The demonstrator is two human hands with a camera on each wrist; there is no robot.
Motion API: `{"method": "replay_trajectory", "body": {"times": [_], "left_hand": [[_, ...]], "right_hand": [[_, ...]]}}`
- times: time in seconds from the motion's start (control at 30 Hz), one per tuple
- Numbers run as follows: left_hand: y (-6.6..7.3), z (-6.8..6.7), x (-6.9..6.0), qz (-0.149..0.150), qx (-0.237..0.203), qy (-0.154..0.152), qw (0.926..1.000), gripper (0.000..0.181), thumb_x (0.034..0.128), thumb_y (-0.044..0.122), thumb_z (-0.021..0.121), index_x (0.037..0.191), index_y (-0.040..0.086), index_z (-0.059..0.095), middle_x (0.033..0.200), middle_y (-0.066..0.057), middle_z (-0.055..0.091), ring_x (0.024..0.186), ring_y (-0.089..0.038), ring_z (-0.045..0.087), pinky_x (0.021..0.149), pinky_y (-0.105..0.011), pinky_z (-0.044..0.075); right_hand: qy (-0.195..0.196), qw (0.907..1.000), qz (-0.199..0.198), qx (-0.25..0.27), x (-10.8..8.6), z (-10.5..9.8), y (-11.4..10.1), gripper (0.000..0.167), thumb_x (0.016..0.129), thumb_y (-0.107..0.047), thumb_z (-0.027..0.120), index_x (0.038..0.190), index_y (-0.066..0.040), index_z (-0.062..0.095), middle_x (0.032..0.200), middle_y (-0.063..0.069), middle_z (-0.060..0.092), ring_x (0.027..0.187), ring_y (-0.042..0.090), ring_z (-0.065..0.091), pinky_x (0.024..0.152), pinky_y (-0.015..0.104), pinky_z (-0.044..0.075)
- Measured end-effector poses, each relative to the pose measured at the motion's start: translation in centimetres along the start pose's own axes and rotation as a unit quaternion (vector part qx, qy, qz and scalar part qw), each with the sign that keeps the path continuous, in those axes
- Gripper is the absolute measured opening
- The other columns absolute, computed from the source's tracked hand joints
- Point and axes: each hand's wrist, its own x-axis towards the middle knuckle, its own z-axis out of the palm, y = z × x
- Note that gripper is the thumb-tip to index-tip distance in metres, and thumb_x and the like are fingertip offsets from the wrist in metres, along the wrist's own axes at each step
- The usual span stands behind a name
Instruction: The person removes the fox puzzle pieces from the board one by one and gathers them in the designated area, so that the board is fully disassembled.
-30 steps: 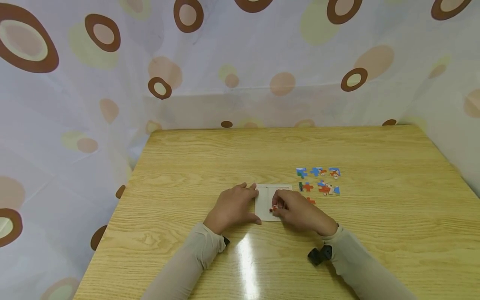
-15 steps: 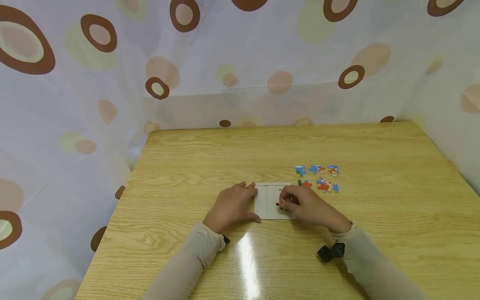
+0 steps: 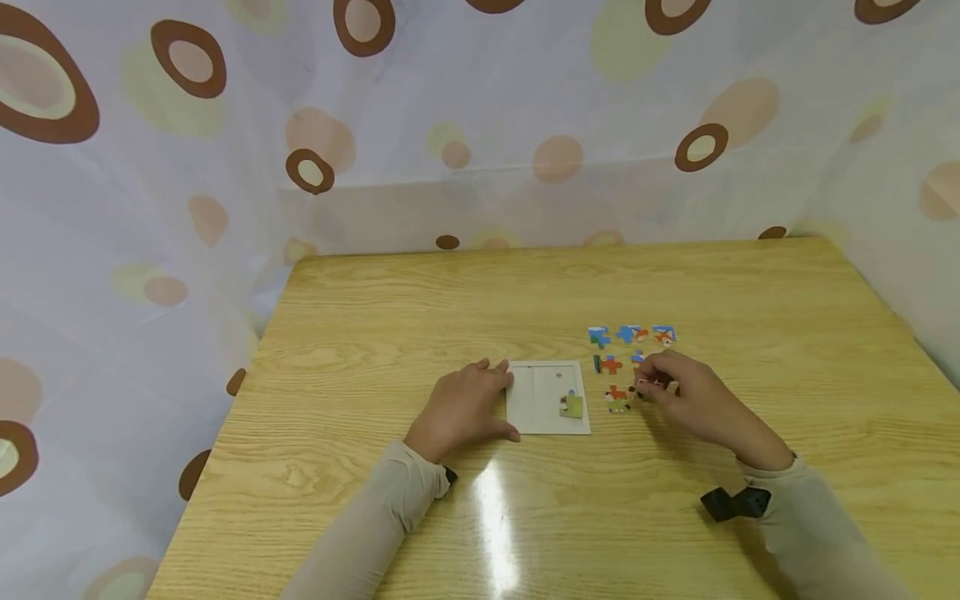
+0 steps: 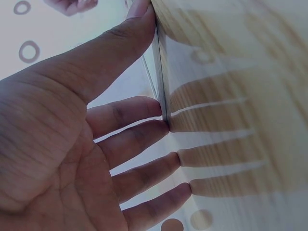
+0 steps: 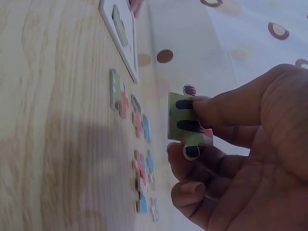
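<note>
My left hand [image 3: 461, 408] lies along the left edge of a white puzzle tray [image 3: 536, 417]. In the left wrist view its thumb and fairly straight fingers [image 4: 139, 139] touch the tray's edge and the tabletop. My right hand [image 3: 701, 400] pinches a jigsaw piece [image 5: 183, 118], green with black shapes, between thumb and fingers. It is raised above the table, to the right of the tray. One green jigsaw piece [image 3: 573, 407] lies in the tray's lower right part. Close to the right hand are loose pieces, among them a red and green one [image 3: 617, 400]; the hand covers some of them.
Several blue, orange and red jigsaw pieces [image 3: 597, 336] lie in loose rows right of the tray on the wooden table [image 3: 420, 317]. A spotted curtain [image 3: 510, 208] hangs behind the table and at both sides. Each wrist wears a small black device [image 3: 735, 504].
My right hand has let go of the green piece in the tray, moved right to the loose pieces and pinched another one. The left hand has stayed at the tray's edge.
</note>
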Motion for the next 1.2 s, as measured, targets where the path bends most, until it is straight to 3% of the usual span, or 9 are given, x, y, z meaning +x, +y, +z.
{"method": "replay_trajectory", "body": {"times": [0.13,0.27,0.5,0.8,1.2], "left_hand": [[-0.1,-0.1,0.0,0.0,-0.002,-0.004,1.0,0.079,0.0735,0.054,0.089,0.138,0.015,0.066,0.155,-0.005,0.048,0.142,-0.031,0.049,0.095,-0.047,0.056],[0.0,-0.1,0.0,-0.001,0.002,-0.006,1.0,0.079,0.0737,0.055,0.088,0.138,0.016,0.066,0.156,-0.004,0.048,0.142,-0.03,0.048,0.096,-0.046,0.055],[0.1,-0.1,-0.1,-0.002,0.002,-0.002,1.0,0.076,0.0725,0.054,0.09,0.135,0.016,0.068,0.154,-0.005,0.051,0.141,-0.03,0.051,0.093,-0.045,0.057],[0.1,-0.2,-0.1,-0.001,-0.002,0.002,1.0,0.076,0.0732,0.053,0.09,0.136,0.016,0.067,0.154,-0.005,0.05,0.141,-0.03,0.05,0.094,-0.046,0.056],[0.2,-0.4,-0.1,-0.005,-0.005,-0.005,1.0,0.079,0.0739,0.053,0.089,0.139,0.016,0.066,0.155,-0.005,0.048,0.142,-0.03,0.048,0.095,-0.046,0.056]], "right_hand": [[-0.015,0.9991,0.036,0.018,0.1,-0.7,0.4,0.008,0.102,-0.002,0.062,0.101,-0.005,0.07,0.091,0.002,0.068,0.071,0.012,0.057,0.06,0.026,0.047],[-0.028,0.9972,0.065,0.026,0.2,-1.0,0.9,0.008,0.103,-0.002,0.062,0.106,-0.002,0.069,0.096,0.006,0.07,0.075,0.015,0.062,0.061,0.025,0.05],[-0.021,0.9983,0.055,0.0,0.0,-0.8,1.7,0.013,0.096,0.004,0.068,0.109,0.0,0.064,0.091,0.004,0.065,0.074,0.011,0.059,0.063,0.026,0.05],[-0.014,0.9951,0.086,-0.046,0.3,0.4,2.2,0.012,0.094,0.0,0.073,0.098,-0.002,0.063,0.084,0.002,0.062,0.071,0.013,0.055,0.06,0.027,0.047],[-0.029,0.9897,0.101,-0.098,0.3,0.5,2.4,0.012,0.092,0.003,0.072,0.094,-0.002,0.062,0.086,0.006,0.061,0.075,0.02,0.056,0.064,0.038,0.048]]}}
